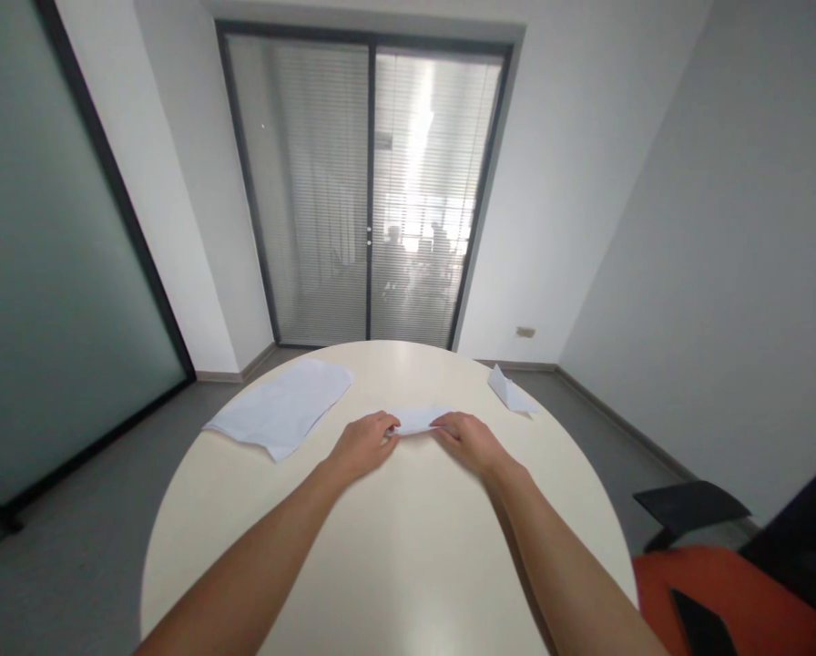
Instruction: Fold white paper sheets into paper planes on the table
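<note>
1. White walls [708, 200] around three sides, with frosted glass [53, 228] at far left.
2. Straight ahead, a dark-framed door [305, 210], veiled by blinds; too bright and blurred beyond to make out.
3. Below, a round cream desk [408, 538], reaching from near the door back toward the body.
4. At lower right, an orange chair [736, 597] with black armrests, beside the desk.
5. On the desk's far left, flat white paper [285, 401], right up to the rim; probably set there to stay out from under both arms. Whether one sheet or several: cannot tell.
6. Left hand [367, 442], pinching the left end of a narrow white strip [414, 420] between thumb and curled fingers.
7. Right hand [473, 439], pinching the opposite end, fingers over the top and thumb at the near edge; gripped from both ends, seemingly to hold the length straight and even.
8. Strip itself, crosswise between both hands, mid-desk; resting or lifted slightly: cannot tell.
9. Near the far right rim, a folded piece [510, 392], white, partly upright, apparently propped by its own crease.
10. Low on the wall behind, a small socket [525, 333].
</note>
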The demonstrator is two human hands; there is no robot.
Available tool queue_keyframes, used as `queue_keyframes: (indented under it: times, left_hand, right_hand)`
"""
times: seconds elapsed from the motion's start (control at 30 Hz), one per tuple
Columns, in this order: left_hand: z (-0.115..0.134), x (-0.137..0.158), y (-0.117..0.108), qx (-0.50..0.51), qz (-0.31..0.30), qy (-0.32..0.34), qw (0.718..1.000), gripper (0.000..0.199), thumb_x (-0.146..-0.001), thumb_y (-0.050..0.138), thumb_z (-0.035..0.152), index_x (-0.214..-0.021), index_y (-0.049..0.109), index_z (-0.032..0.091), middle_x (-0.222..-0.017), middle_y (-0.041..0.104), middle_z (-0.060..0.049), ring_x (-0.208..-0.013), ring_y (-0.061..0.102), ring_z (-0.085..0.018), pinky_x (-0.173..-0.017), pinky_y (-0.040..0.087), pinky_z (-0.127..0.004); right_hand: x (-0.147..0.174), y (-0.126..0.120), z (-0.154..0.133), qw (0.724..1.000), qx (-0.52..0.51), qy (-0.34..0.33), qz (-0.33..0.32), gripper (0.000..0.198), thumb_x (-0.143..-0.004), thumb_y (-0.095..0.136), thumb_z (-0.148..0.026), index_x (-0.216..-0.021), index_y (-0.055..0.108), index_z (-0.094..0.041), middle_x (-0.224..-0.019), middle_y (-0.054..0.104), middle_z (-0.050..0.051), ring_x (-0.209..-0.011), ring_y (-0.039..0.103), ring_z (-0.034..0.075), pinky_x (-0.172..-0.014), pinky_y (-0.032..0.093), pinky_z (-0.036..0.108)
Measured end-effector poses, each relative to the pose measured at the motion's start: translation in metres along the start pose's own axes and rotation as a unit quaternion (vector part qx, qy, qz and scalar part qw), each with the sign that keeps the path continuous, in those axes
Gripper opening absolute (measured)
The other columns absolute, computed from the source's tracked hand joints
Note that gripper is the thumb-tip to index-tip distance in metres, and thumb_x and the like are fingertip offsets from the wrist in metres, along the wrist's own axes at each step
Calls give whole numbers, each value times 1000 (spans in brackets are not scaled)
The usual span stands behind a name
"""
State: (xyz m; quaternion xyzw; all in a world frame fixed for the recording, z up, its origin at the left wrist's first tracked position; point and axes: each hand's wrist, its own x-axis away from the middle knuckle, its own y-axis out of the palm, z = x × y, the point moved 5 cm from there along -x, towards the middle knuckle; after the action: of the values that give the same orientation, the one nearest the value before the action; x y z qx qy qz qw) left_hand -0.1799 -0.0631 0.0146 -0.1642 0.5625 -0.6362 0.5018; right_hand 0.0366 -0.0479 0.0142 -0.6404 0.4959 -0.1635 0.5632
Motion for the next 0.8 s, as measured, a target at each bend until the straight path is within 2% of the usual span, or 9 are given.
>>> queue_keyframes:
  times: [0.07, 0.17, 0.3, 0.4, 0.5, 0.63, 0.73, 0.8]
  left_hand:
    - [-5, 1, 0, -10, 6, -12, 1000, 23, -91, 55, 29, -111, 65, 23, -109, 69, -3, -101, 64, -20, -87, 47, -29]
    - [-12, 1, 0, -26, 7, -32, 999, 21, -93, 51, 26, -107, 66, 23, -107, 70, -3, -101, 64, -20, -87, 47, -29]
    - [-18, 0, -4, -13, 36, -57, 998, 22, -96, 47, 28, -105, 67, 24, -106, 72, -2, -98, 66, -20, -85, 47, -29]
    - [-22, -1, -9, 13, 72, -79, 994, 20, -96, 50, 30, -105, 67, 25, -104, 73, -1, -95, 67, -19, -83, 47, -28]
    - [-28, -2, -12, 50, 105, -124, 985, 19, -94, 54, 33, -106, 67, 26, -98, 74, -1, -87, 67, -18, -78, 48, -27]
    - [-33, -6, -14, 136, 161, -141, 967, 18, -90, 59, 33, -104, 67, 24, -94, 73, -1, -79, 66, -17, -74, 49, -26]
    - [-37, -7, -12, 191, 181, -156, 952, 20, -88, 60, 32, -105, 66, 22, -90, 71, -1, -69, 63, -14, -68, 49, -25]
    - [-41, -7, -9, 196, 177, -175, 948, 22, -87, 61, 32, -107, 65, 22, -93, 70, -1, -66, 62, -13, -68, 49, -25]
  right_hand:
    - [1, -2, 5, 1000, -4, 27, 14, 29, -96, 49, -36, -106, 73, -22, -107, 74, 7, -98, 67, 23, -84, 49, 32]
    - [2, -5, 8, 998, -19, 53, 25, 31, -97, 48, -40, -104, 72, -22, -101, 75, 6, -91, 68, 23, -79, 49, 32]
    - [3, -8, 13, 995, -59, 78, 38, 28, -93, 54, -42, -108, 70, -24, -102, 74, 6, -91, 68, 24, -80, 50, 33]
    - [5, -8, 23, 987, -83, 110, 78, 33, -89, 60, -40, -117, 66, -24, -104, 73, 7, -92, 68, 23, -83, 50, 35]
    - [4, -9, 35, 970, -152, 131, 139, 42, -85, 64, -41, -123, 61, -23, -99, 72, 7, -87, 67, 22, -81, 51, 35]
    - [2, -12, 44, 939, -239, 147, 197, 61, -78, 69, -49, -129, 52, -20, -81, 65, 1, -70, 60, 18, -65, 49, 30]
    - [1, -14, 44, 930, -260, 159, 207, 67, -78, 68, -52, -132, 49, -19, -65, 51, -6, -59, 53, 16, -54, 43, 27]
    - [2, -11, 44, 928, -267, 168, 197, 69, -78, 67, -52, -134, 47, -18, -62, 47, -7, -57, 51, 16, -50, 40, 26]
